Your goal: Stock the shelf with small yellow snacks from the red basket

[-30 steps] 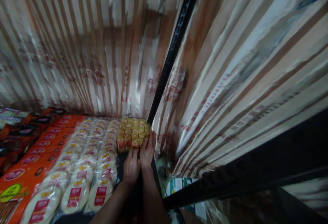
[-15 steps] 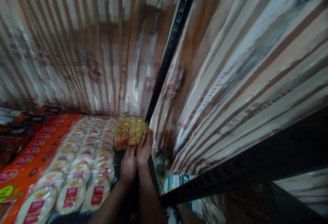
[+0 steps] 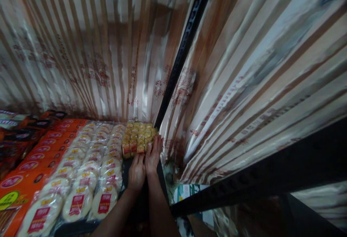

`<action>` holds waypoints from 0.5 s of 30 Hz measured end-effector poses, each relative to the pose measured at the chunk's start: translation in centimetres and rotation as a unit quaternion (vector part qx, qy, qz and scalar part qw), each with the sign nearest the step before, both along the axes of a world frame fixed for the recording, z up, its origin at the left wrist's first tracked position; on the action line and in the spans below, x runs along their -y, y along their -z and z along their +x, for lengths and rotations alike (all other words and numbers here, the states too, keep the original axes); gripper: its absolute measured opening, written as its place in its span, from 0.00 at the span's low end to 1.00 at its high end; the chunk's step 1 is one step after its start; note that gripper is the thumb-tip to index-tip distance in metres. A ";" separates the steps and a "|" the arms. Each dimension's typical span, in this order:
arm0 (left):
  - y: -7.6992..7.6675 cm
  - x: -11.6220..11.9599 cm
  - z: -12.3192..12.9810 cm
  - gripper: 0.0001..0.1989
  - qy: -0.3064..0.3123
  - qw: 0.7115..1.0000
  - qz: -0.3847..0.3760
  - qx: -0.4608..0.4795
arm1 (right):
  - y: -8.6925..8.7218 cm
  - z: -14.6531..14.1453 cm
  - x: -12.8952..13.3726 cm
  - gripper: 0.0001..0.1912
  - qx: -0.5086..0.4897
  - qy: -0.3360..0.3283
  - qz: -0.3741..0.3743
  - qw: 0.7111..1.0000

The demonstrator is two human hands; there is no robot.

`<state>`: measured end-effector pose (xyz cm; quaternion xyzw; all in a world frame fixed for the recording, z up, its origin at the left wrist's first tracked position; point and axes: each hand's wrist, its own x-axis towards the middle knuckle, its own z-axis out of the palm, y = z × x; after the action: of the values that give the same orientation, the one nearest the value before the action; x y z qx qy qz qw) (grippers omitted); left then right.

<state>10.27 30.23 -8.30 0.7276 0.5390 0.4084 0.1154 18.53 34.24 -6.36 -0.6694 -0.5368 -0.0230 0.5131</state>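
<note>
Met the front of the small gold-wrapped packets with the fingertips of the left hand; slanted the right hand along their right side — both with fingers straight and together, unclenched. Saw the packets in rows at the far right corner of the black shelf, with red-orange labels too small to read. Found, leftward, clear-wrapped rice crackers with red labels, seemingly bearing "151"; then orange packs with illegible ovals — and behind, a character-printed striped curtain.

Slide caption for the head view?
Left hand and right hand at small yellow packets, beside rows of round white packs.
</note>
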 end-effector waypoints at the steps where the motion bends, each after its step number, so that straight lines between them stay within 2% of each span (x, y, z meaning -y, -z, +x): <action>1: -0.1 0.1 0.0 0.14 0.004 1.000 0.000 -0.001 | -0.2 -0.1 0.3 0.28 -0.007 -0.002 0.003 1.000; 7: -1.2 0.5 -0.1 0.13 0.015 1.000 -0.012 0.007 | -0.9 -0.7 2.9 0.27 -0.015 -0.010 0.014 1.000; 12: -1.4 0.7 -0.2 0.13 0.029 0.999 -0.006 0.024 | 0.6 -1.1 5.4 0.26 -0.016 -0.014 -0.001 1.000; 15: -1.2 0.8 -0.1 0.14 0.013 0.999 0.015 0.031 | 1.6 -0.8 5.7 0.28 -0.009 -0.012 -0.008 1.000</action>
<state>10.15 29.47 -7.13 0.7234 0.5192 0.4371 0.1268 17.74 28.55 -7.94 -0.6674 -0.5404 -0.0066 0.5123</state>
